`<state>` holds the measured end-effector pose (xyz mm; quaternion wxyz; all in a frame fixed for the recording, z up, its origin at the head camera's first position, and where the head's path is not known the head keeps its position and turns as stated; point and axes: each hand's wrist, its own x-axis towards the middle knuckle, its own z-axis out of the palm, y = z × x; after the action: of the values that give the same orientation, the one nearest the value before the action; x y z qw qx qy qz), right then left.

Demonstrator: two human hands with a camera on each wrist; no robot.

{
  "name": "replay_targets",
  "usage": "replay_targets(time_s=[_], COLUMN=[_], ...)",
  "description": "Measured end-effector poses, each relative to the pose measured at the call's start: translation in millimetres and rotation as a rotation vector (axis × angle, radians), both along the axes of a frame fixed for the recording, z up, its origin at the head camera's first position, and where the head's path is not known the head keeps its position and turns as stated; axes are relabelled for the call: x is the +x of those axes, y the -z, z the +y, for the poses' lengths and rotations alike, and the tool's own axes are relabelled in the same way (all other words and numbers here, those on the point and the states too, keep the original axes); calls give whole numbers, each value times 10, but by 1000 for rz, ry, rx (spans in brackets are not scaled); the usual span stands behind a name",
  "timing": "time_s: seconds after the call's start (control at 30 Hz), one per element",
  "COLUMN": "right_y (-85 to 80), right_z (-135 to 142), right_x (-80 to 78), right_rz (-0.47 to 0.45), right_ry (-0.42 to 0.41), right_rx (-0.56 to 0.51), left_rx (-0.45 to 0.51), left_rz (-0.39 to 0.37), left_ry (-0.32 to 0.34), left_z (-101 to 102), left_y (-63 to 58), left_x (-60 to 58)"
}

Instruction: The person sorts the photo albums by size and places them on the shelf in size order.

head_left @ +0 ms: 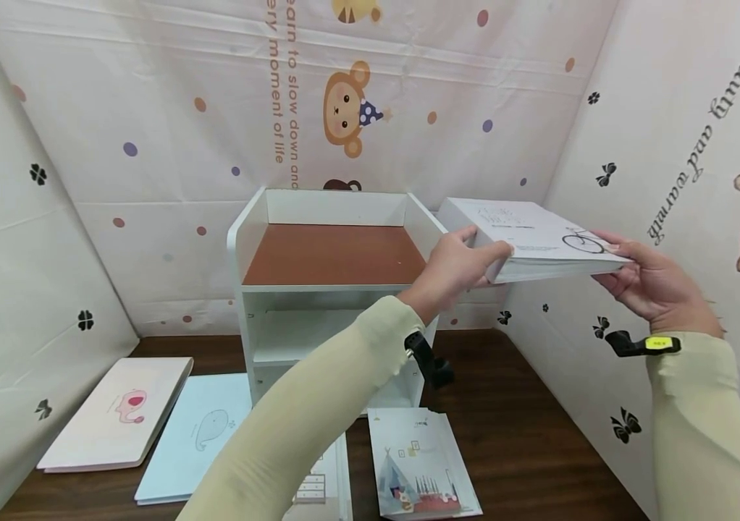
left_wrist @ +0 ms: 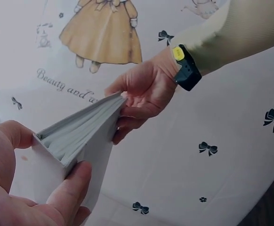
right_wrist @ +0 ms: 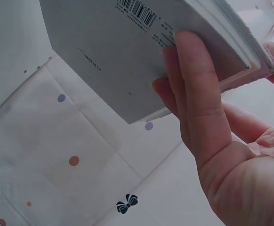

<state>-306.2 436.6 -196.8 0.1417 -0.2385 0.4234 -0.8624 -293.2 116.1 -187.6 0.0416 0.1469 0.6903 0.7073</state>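
Observation:
A thick white album (head_left: 526,228) with a bicycle drawing on its cover is held up in the air, right of the white shelf unit. My left hand (head_left: 455,264) grips its left side, thumb on one face and fingers on the other. At the opposite side my right hand (head_left: 663,286) pinches the edge. The left wrist view shows the page edges of the album (left_wrist: 80,129) between the covers. A barcode is visible on the underside of the album (right_wrist: 104,52) in the right wrist view, where several right fingers (right_wrist: 198,80) lie against it.
The shelf unit (head_left: 337,253) with a brown top stands on the dark wooden table (head_left: 494,420). In front lie a white album with an elephant (head_left: 119,416), a light blue one with a whale (head_left: 200,434), a tent-picture booklet (head_left: 418,463) and another partly hidden album (head_left: 324,488). Patterned sheets surround the table.

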Motion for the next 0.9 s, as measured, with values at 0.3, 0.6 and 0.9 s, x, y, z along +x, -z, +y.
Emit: replay_targets(time_s=[0.3,0.6,0.9], right_y=[-83,-137,-219], right_z=[-16,-69,-115], right_x=[-5,4,0], right_rz=[-16,-42,-13], right_ry=[-8,16,19], right_rx=[-22,-41,-26], left_rx=[-9,45,41], left_rz=[9,-6,10], left_ry=[-7,20,18], left_z=[-28,-58,-109], left_y=[-91,-151,-222], left_x=[-8,-32,-8])
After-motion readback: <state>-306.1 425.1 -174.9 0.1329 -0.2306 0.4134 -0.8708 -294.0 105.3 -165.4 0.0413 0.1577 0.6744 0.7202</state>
